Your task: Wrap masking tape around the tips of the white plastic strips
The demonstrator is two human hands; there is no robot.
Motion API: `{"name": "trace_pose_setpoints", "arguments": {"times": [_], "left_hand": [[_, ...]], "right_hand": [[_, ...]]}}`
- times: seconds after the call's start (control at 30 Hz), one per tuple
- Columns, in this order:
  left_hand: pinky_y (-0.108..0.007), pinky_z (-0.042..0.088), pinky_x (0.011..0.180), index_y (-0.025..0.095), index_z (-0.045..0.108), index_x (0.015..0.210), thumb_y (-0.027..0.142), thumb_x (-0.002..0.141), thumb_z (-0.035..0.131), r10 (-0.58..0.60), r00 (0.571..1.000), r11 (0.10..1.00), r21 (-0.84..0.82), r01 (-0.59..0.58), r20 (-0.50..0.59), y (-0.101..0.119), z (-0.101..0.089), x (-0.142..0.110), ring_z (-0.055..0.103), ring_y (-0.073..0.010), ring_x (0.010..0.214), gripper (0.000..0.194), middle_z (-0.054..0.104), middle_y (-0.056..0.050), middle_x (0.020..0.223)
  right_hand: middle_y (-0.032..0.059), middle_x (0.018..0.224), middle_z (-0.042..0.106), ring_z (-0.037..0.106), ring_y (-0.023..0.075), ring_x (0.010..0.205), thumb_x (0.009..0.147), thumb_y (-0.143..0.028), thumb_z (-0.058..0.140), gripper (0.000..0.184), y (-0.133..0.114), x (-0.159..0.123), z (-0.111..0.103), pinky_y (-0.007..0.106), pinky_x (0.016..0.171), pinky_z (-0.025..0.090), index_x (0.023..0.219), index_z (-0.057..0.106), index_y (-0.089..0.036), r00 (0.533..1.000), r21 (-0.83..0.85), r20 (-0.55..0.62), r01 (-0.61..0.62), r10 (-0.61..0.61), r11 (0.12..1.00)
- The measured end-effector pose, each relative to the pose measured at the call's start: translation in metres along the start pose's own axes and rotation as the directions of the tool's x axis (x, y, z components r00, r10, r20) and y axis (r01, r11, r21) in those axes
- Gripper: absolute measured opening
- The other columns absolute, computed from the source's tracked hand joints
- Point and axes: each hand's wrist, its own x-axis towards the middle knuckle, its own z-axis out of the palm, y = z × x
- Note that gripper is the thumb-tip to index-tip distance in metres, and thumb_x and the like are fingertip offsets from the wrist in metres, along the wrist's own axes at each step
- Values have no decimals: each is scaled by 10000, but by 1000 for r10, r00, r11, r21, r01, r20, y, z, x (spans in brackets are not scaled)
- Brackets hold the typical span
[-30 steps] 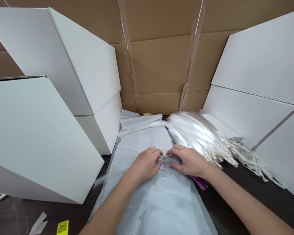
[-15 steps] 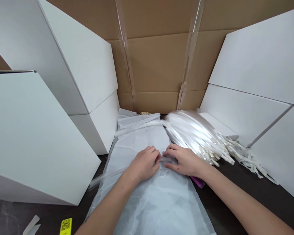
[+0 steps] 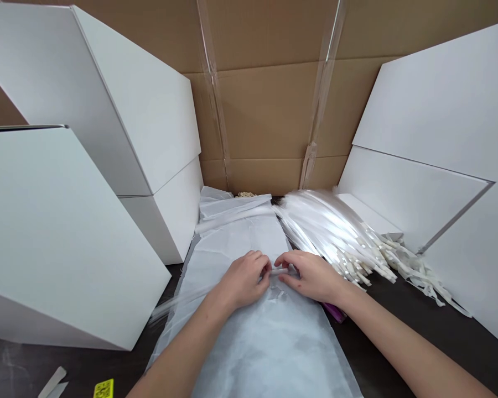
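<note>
My left hand (image 3: pixel 244 279) and my right hand (image 3: pixel 311 275) meet fingertip to fingertip over a long sheet of white tissue paper (image 3: pixel 269 342) lying on the dark table. Both pinch a thin clear plastic strip or sleeve (image 3: pixel 280 271) between them; its blurred length trails to the left past my left wrist. A fanned heap of clear sleeves with white adhesive tabs (image 3: pixel 336 232) lies just right of my right hand. A purple object (image 3: pixel 335 313) peeks out from under my right wrist.
Tilted white boxes stand at left (image 3: pixel 66 232) and right (image 3: pixel 431 143). A brown cardboard wall (image 3: pixel 269 110) closes the back. A yellow label (image 3: pixel 104 388) and paper scraps (image 3: pixel 52 382) lie at the near left on the dark table (image 3: pixel 415 315).
My hands have drawn slightly closer together on the clear strip. The view shifted a little; the heap and boxes stay put.
</note>
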Motion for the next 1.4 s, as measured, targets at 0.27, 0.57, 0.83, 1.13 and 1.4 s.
{"name": "trace_pose_setpoints", "arguments": {"times": [0.27,0.57,0.83,1.13,1.4], "left_hand": [[-305,462,753,195,591,929,205,901,516,9,1000,1000,4,-9,1,0,0,-1,570,-187,903,80,621,-40,943],[-321,458,737,191,605,892,261,958,499,8,1000,999,52,-9,6,-3,3,0,566,-191,912,143,618,-49,958],[-303,434,720,201,583,883,223,928,487,-27,999,999,-31,26,-25,-4,3,0,591,-183,875,108,658,-24,923],[-290,392,686,205,559,861,235,939,460,-40,998,998,-53,37,-44,-3,2,-1,595,-167,813,130,668,-11,892],[-288,391,689,200,561,847,231,933,474,-29,998,998,-51,27,-47,-3,4,0,592,-164,817,126,666,-9,882]], "right_hand": [[30,995,703,654,202,948,905,-200,589,189,-4,1,3,316,796,487,1051,705,-234,1000,17,10,-18,18,1000],[28,1005,704,649,192,940,946,-239,555,175,-5,1,-2,317,814,495,1039,703,-246,998,39,-55,38,-35,999],[16,1007,722,680,194,873,893,-341,656,346,-2,-2,-4,307,736,481,1227,609,-263,999,-28,-49,-6,5,1000],[17,759,700,646,207,697,890,-538,623,315,0,-1,-16,290,574,298,908,629,-224,994,-298,-71,-96,78,950],[-15,669,667,584,170,640,887,-508,635,368,-9,-2,-16,280,567,258,680,547,-216,994,-256,21,-94,103,962]]}}
